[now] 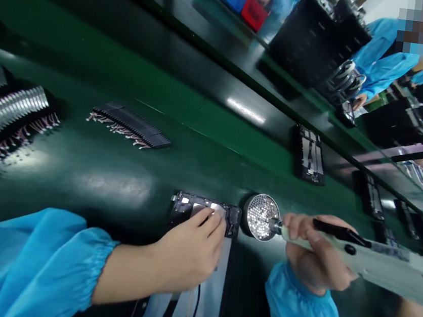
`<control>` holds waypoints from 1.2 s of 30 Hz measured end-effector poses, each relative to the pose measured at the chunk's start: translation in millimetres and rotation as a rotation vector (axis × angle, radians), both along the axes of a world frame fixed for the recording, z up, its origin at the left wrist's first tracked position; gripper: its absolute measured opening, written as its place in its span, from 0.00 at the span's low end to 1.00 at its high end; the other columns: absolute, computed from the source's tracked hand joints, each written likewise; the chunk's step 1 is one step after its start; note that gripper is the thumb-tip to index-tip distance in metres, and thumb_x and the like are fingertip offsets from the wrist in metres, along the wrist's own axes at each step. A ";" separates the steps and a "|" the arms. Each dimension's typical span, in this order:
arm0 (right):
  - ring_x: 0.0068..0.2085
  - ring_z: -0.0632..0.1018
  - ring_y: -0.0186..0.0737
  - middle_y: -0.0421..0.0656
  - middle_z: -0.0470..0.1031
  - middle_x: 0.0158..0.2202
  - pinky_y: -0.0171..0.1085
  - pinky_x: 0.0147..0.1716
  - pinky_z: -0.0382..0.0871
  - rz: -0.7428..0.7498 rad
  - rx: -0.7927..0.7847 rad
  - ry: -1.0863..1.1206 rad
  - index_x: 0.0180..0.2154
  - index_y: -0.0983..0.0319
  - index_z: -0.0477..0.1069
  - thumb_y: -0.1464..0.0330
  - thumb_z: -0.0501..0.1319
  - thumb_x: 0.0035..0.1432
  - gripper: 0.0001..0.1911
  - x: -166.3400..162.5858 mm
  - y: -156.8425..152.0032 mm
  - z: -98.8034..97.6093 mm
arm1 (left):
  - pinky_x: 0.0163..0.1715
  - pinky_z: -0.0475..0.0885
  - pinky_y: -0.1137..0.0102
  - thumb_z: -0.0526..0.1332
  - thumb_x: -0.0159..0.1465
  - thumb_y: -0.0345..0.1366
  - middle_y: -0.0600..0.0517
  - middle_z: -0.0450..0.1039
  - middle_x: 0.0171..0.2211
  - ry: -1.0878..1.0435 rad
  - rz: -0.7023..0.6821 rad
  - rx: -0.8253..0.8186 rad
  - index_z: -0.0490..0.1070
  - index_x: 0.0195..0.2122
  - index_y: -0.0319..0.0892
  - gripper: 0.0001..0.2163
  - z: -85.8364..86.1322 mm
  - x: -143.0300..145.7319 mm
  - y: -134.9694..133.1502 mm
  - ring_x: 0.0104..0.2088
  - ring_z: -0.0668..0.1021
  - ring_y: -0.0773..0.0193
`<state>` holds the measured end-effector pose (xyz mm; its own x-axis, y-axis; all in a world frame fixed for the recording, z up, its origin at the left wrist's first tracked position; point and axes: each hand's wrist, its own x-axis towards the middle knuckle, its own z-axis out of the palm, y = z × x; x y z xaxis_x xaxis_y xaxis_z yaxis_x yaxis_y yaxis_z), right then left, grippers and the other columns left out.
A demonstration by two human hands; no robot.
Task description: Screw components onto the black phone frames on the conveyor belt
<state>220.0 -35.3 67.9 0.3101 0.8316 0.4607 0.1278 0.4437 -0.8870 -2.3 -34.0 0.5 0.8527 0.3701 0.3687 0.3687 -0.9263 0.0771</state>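
Observation:
My right hand (313, 249) is wrapped round a pale electric screwdriver (393, 273) with a black lever. The screwdriver's tip reaches into a round metal dish (267, 198) of small shiny screws (260, 219). My left hand (193, 248) rests on a black device housing (186, 214) with silver inner parts. Its fingers are curled together at a silver part; the thumb and whatever lies under the fingertips are hidden. Below the housing lies a flat panel (215, 291), pale blue with a black cable across it, partly covered by my left arm.
On the green bench, thin black parts with wire leads (131, 124) stand in a row. More silver wired parts (14, 110) lie at far left. Another housing (311, 154) sits near the raised shelf. Black crates (317, 38) stand beyond, with co-workers in blue sleeves (386, 66).

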 end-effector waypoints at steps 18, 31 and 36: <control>0.19 0.71 0.36 0.34 0.67 0.18 0.43 0.27 0.71 -0.180 0.064 0.074 0.36 0.62 0.71 0.75 0.64 0.51 0.08 29.3 4.0 2.3 | 0.44 0.68 0.56 0.56 0.69 0.39 0.34 0.76 0.53 0.103 -0.048 0.051 0.72 0.33 0.36 0.12 -1.7 10.8 0.3 0.44 0.77 0.47; 0.17 0.69 0.36 0.33 0.67 0.17 0.43 0.25 0.70 -0.286 0.020 0.188 0.30 0.61 0.73 0.73 0.65 0.42 0.08 42.1 18.4 3.6 | 0.45 0.67 0.56 0.57 0.69 0.42 0.38 0.73 0.57 0.151 -0.041 0.005 0.70 0.31 0.39 0.13 2.6 11.3 2.3 0.45 0.75 0.49; 0.17 0.69 0.35 0.33 0.66 0.17 0.42 0.24 0.70 -0.290 0.007 0.190 0.30 0.61 0.71 0.73 0.65 0.42 0.09 40.5 17.5 5.6 | 0.45 0.67 0.56 0.57 0.69 0.41 0.33 0.73 0.56 0.149 -0.044 -0.021 0.70 0.32 0.38 0.13 0.0 15.6 -1.3 0.44 0.76 0.50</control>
<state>260.5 -17.8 73.4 0.6138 0.6934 0.3775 0.0820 0.4196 -0.9040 13.2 -35.2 0.5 0.9130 0.3373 0.2295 0.3365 -0.9407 0.0440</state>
